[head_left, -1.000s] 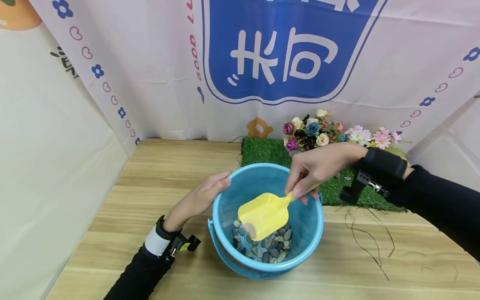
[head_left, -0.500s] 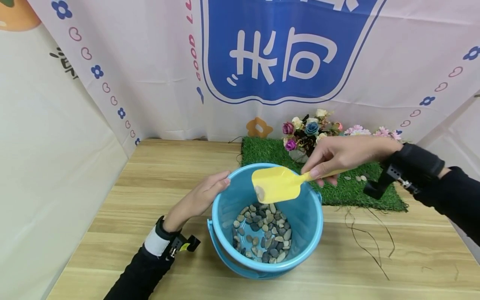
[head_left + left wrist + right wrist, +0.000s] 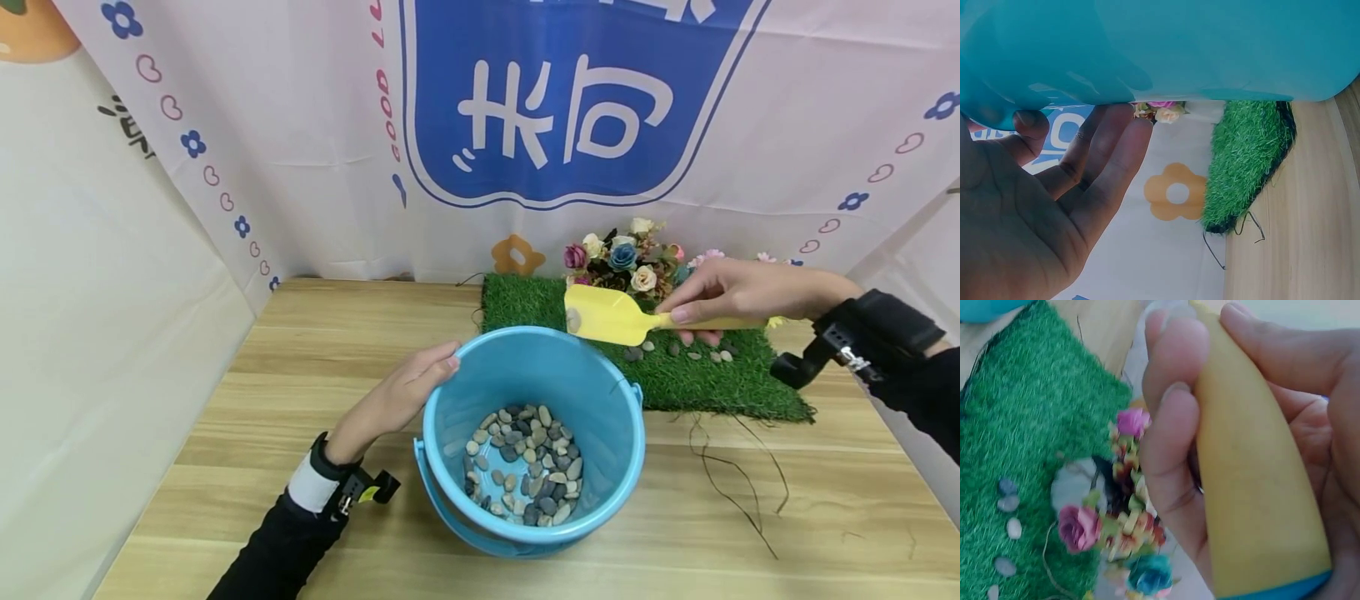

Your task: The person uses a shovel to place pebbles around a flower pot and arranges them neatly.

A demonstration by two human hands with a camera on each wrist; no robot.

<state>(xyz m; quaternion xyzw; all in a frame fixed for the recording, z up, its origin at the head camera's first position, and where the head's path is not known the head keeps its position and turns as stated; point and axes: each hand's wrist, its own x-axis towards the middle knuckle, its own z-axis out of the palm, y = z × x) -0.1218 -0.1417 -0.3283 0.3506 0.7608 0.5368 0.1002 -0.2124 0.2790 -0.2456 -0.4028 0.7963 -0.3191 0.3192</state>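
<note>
A light blue bucket (image 3: 525, 333) stands on the table in the head view, with grey and tan pebbles (image 3: 543, 467) over part of its floor. My left hand (image 3: 401, 392) holds the bucket's left rear rim; in the left wrist view its thumb (image 3: 1032, 125) is at the rim and the fingers lie along the outer wall. Beyond the bucket, my right hand (image 3: 738, 292) grips a yellow toy shovel (image 3: 611, 317) by the handle. One pale pebble (image 3: 573, 320) lies near the scoop's front edge. The right wrist view shows fingers and thumb wrapped around the handle (image 3: 1247, 475).
Behind the bucket lies a green artificial grass mat (image 3: 690, 387) with several loose pebbles (image 3: 693, 354) under the shovel. Artificial flowers (image 3: 622, 258) stand at its back edge. Loose dark fibres (image 3: 731, 483) lie on the wooden table (image 3: 330, 333). A printed cloth (image 3: 322, 167) hangs behind.
My right hand has lifted the shovel from inside the bucket and moved it right and back over the grass mat, the pale pebble still on it. My left hand stays at the rim.
</note>
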